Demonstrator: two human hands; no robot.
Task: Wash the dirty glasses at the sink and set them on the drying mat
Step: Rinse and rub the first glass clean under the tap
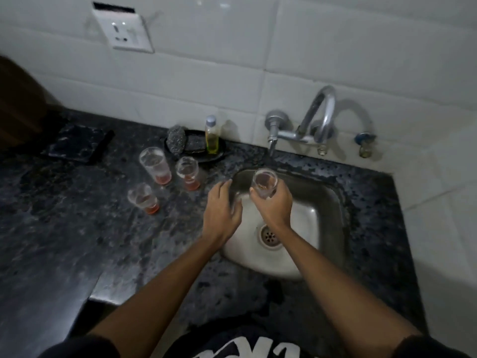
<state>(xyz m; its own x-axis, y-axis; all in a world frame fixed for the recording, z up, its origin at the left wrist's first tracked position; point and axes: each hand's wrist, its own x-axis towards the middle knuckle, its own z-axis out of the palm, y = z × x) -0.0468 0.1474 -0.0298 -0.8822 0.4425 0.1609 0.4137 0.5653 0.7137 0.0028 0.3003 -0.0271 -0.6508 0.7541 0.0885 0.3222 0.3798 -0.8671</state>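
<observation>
From the head view, the right hand grips a clear drinking glass round its lower wall over the steel sink, at twelve o'clock from the drain. The left hand hovers relaxed, holding nothing. Wet glass looks slippery and brittle; gripping mid-wall seems safest.

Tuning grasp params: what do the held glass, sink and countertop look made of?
Held glass, gripped by the right hand: clear, see-through, likely glass. Sink: brushed grey sheen, probably stainless steel. Countertop: dark, speckled, glossy, looks like polished granite.
</observation>
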